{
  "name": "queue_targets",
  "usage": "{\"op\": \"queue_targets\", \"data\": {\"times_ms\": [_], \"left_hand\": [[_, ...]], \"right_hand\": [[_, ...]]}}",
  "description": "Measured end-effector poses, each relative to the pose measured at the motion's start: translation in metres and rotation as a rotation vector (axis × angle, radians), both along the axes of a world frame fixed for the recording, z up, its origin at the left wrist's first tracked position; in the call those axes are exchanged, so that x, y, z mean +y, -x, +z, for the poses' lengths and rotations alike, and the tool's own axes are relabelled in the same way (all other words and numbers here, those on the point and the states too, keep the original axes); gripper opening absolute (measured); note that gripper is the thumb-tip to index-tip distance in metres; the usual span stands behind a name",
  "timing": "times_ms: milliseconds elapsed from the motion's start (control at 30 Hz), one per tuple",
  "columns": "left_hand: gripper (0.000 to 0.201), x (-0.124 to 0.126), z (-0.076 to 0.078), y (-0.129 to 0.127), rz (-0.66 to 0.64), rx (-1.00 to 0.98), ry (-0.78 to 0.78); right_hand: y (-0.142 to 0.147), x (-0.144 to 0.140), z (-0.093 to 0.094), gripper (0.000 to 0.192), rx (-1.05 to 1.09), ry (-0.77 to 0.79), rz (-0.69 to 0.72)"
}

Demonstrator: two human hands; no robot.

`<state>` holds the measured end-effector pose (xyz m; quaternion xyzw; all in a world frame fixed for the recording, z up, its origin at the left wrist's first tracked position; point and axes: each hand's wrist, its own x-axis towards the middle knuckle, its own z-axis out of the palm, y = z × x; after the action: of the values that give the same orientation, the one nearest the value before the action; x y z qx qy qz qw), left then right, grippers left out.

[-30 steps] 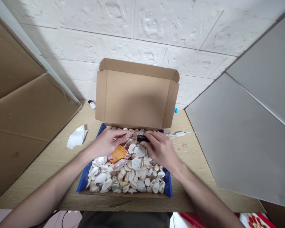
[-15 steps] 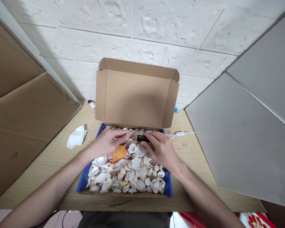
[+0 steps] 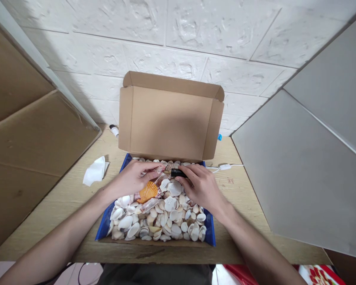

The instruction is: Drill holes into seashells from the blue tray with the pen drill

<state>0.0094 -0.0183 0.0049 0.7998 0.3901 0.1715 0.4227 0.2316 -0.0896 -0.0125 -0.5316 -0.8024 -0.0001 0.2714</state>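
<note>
An open cardboard box (image 3: 209, 234) with blue outer sides sits on the wooden table, full of seashells (image 3: 163, 219), mostly white. An orange scallop shell (image 3: 147, 191) lies near the left middle. My left hand (image 3: 132, 179) pinches a small clear, pinkish vial at its fingertips over the shells. My right hand (image 3: 201, 187) grips a small black cap or tool (image 3: 178, 173) that meets the vial end to end. Another clear vial (image 3: 149, 205) lies among the shells below the orange one.
The box lid (image 3: 169, 116) stands upright behind the shells. A crumpled white tissue (image 3: 95, 171) lies to the left, a small bottle (image 3: 114, 130) by the wall, a white cable (image 3: 224, 168) to the right. Cardboard panels flank the left, grey panels the right.
</note>
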Motion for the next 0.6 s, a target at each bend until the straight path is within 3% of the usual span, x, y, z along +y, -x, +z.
{"op": "queue_targets", "data": {"times_ms": [600], "left_hand": [[0.034, 0.0001, -0.0008, 0.0001, -0.006, 0.005, -0.007]], "right_hand": [[0.0000, -0.0007, 0.0000, 0.027, 0.000, 0.041, 0.010]]}}
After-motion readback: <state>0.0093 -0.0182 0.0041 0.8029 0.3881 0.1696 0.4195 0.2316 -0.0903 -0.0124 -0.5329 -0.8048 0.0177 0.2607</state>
